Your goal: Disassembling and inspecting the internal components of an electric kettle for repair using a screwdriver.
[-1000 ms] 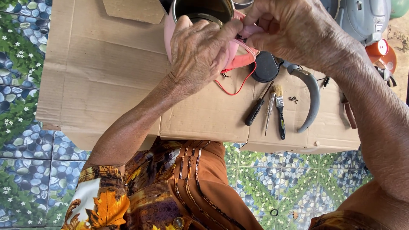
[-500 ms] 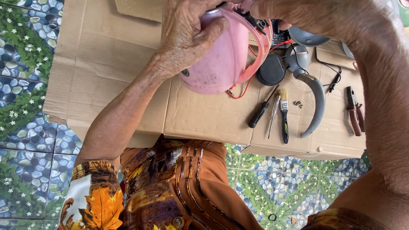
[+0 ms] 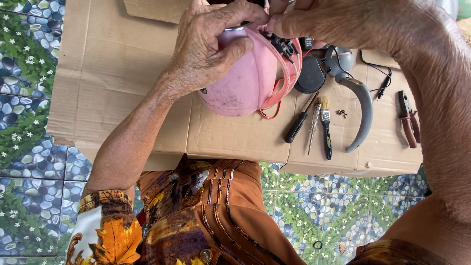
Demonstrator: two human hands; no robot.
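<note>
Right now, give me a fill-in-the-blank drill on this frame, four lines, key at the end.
1. Both hands, left hand and right hand, hold a rounded ____ plastic appliance shell.
2. The flattened sheet under the work is made of ____.
3. The small paintbrush lies between the thin screwdriver and the curved ____ plastic handle.
4. The red-handled pliers lie on the ____ side of the picture.

Missing words: pink; cardboard; grey; right

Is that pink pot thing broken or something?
It looks taken apart. Both hands, left hand and right hand, hold the pink pot tipped sideways, red wires dangling out. Its grey handle lies loose on the cardboard, near two tiny screws.
</note>
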